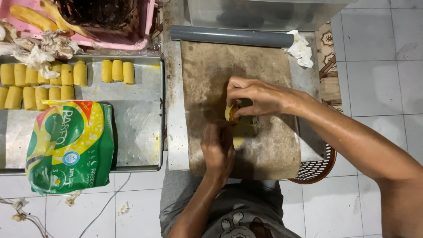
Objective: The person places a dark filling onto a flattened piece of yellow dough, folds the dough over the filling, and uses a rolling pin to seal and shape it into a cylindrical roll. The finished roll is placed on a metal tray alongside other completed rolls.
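Note:
A flat piece of yellow dough (pixel 244 128) lies on a brown greased sheet (pixel 211 70) over a metal board. My right hand (pixel 255 97) reaches in from the right and pinches the dough's upper left edge, where a darker filling shows. My left hand (pixel 218 150) comes up from below and presses its fingers against the dough's lower left edge. Both hands touch the same piece, which they partly hide.
A grey pipe-like roller (pixel 231 36) lies across the far end of the board, with crumpled tissue (pixel 301 49) beside it. At left, a metal tray (pixel 136 123) holds several yellow rolls (pixel 116 70) and a green-yellow tissue pack (pixel 68 147). A pink tray (pixel 88 42) sits behind; a basket (pixel 317 169) stands at right.

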